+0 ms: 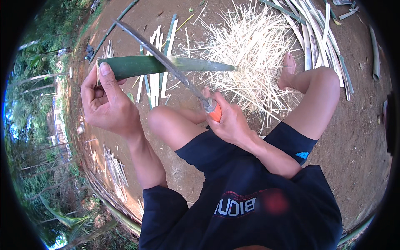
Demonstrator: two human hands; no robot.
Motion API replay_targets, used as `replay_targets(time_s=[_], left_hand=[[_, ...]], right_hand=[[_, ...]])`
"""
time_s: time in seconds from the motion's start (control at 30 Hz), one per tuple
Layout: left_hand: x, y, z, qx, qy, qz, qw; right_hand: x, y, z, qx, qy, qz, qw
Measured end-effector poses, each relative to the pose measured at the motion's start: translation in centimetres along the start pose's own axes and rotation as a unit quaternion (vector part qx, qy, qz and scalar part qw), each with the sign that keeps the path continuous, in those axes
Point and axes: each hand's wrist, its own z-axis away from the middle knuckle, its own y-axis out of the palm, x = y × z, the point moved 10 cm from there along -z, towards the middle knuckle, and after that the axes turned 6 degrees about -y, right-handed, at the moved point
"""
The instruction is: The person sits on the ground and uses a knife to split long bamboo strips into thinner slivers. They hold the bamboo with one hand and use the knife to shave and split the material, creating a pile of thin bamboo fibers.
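My left hand (109, 98) grips the near end of a split green bamboo piece (135, 66), thumb on its outer face and fingers curled behind. The piece points to the right, its far end paler and narrower. In my right hand (231, 121) is a machete (183, 79), held by its orange handle. Its long, slightly curved blade slants up to the left and crosses in front of the bamboo about midway. Whether the blade touches the bamboo, I cannot tell.
A heap of pale bamboo shavings (250, 54) lies in front of my bent legs. Long split strips (312, 41) are piled at the far right, and more strips (157, 83) lie beyond my left knee. A bamboo pole (374, 54) rests on the brown dirt at right. Greenery fills the left side.
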Motion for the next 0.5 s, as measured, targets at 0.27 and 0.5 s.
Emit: replay_targets(time_s=[0.27, 0.5], left_hand=[[0.8, -0.5, 0.0, -0.003, -0.023, -0.008, 1.000], [0.8, -0.6, -0.5, 0.018, -0.008, 0.006, 1.000]], right_hand=[[-2.2, -0.2, 0.8, 0.009, 0.017, 0.005, 1.000], [-6.6, -1.2, 0.8, 0.007, 0.119, 0.062, 0.991]])
